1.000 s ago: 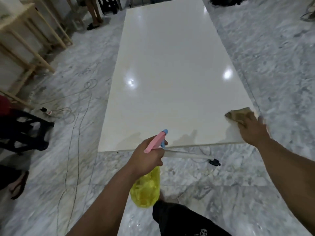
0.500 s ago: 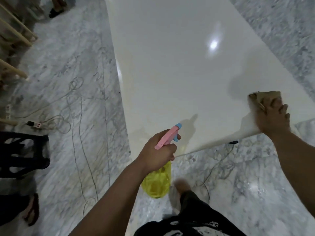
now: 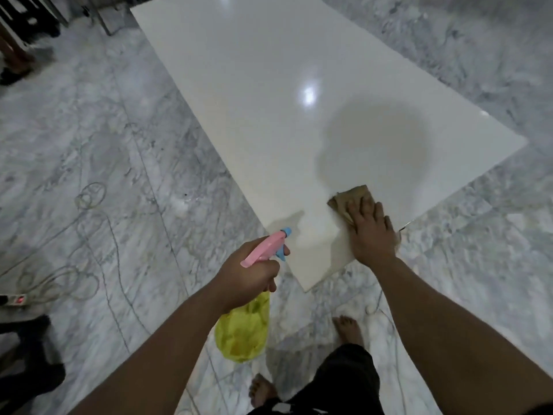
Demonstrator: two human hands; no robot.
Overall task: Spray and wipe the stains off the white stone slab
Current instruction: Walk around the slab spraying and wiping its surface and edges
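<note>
A long white stone slab (image 3: 254, 94) lies glossy across the grey marble floor, its near corner close to my feet. My right hand (image 3: 369, 232) lies flat, pressing a brown cloth (image 3: 353, 197) against the slab near its front edge. My left hand (image 3: 248, 274) grips a yellow spray bottle (image 3: 242, 333) by its pink head, whose blue nozzle points at the slab's near corner. The bottle hangs over the floor just left of that corner. A grey shadow covers the slab beyond the cloth.
Thin cables (image 3: 89, 229) coil over the marble floor on the left, running to a power strip (image 3: 15, 299) with a red light. Dark furniture (image 3: 27, 360) stands at the lower left. My bare feet (image 3: 348, 327) stand below the slab's corner. Wooden frames stand at the top left.
The view has swung so the slab's corner now points toward me. My right hand and cloth have slid left along the front edge. My left hand keeps hold of the bottle.
</note>
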